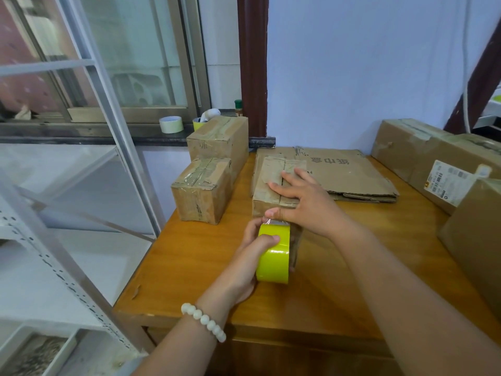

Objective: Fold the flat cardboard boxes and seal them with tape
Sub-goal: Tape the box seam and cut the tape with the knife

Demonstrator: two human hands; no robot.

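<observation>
A small folded cardboard box point(267, 183) stands on the wooden table point(206, 256), its top flaps closed with the seam running toward me. My right hand point(301, 196) lies flat on the flaps, thumb at the near top edge. My left hand point(250, 256) grips a yellow-green tape roll point(273, 260) against the box's near face, with the clear tape end at the thumb. Behind the box lies a stack of flat cardboard point(349, 175) with printed characters.
Two taped boxes point(206, 185) stand at the table's left rear. Larger cartons point(433, 164) line the right side, one with a label. A white tape roll point(170, 124) and a cup sit on the window sill. A metal shelf frame point(81, 213) stands at the left.
</observation>
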